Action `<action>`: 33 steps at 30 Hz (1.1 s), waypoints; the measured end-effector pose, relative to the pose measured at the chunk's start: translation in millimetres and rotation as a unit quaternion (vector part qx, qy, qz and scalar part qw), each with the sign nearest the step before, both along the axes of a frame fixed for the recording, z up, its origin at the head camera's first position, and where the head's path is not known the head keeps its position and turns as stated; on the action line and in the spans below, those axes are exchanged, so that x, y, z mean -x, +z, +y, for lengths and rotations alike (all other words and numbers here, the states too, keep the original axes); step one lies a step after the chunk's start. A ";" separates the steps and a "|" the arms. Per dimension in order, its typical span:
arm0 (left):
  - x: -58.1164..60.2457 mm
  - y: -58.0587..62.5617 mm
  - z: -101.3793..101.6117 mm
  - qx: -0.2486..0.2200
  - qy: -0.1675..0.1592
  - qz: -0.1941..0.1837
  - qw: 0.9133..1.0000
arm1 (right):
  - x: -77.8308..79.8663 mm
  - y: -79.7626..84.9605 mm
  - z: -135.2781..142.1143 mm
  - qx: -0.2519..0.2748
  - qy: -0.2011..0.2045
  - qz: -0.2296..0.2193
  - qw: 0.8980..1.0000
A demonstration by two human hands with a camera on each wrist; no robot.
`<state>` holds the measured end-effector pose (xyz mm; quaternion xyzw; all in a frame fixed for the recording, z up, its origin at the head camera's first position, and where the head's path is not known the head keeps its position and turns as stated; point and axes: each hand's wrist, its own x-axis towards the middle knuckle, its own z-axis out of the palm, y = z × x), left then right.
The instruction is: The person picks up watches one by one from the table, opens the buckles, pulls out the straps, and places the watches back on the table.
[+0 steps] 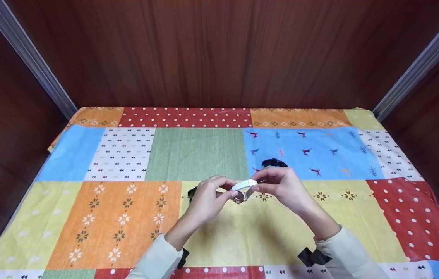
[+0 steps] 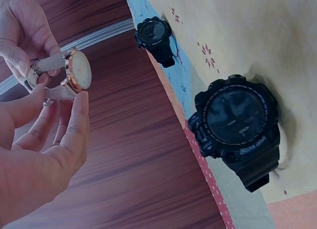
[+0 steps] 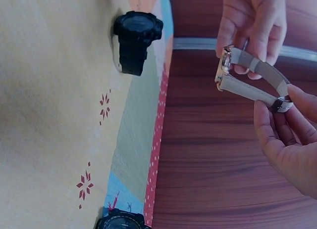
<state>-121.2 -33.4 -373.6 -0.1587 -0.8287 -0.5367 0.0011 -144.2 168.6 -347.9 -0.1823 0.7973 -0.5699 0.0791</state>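
Between both hands is a wristwatch with a white strap (image 1: 245, 184) and a rose-gold case (image 2: 80, 69). My left hand (image 1: 210, 195) holds it beside the case, fingers and thumb at the strap. On the other side my right hand (image 1: 286, 188) pinches the strap by its buckle (image 3: 280, 105). The strap bends round into a loop in the right wrist view, its two sides apart between case and buckle. In the left wrist view the pale dial faces away from the hands. The watch is held up above the patterned cloth (image 1: 219, 228).
Two black sport watches lie on the cloth. One black watch (image 1: 274, 162) is behind my right hand; the other black watch (image 2: 235, 115) is beside my left hand, mostly hidden in the head view. Brown wood-grain panels (image 1: 219, 54) stand behind and at both sides.
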 end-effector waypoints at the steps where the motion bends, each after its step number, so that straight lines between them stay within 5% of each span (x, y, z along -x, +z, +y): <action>1: 0.0 -0.8 -0.4 0.002 -0.001 0.002 1.000 | 0.1 -0.3 0.2 0.002 0.001 0.000 1.000; 12: 1.7 -7.5 -4.8 0.041 -0.007 0.025 0.999 | 1.0 -2.9 0.6 0.008 0.010 0.004 1.000; 25: -1.2 13.3 1.5 0.038 -0.007 0.036 0.999 | -1.0 -3.6 -5.7 0.005 0.039 0.007 0.999; 33: -0.1 14.6 6.9 0.032 -0.014 0.036 0.999 | -2.3 -4.6 -6.2 -0.014 0.039 0.016 0.999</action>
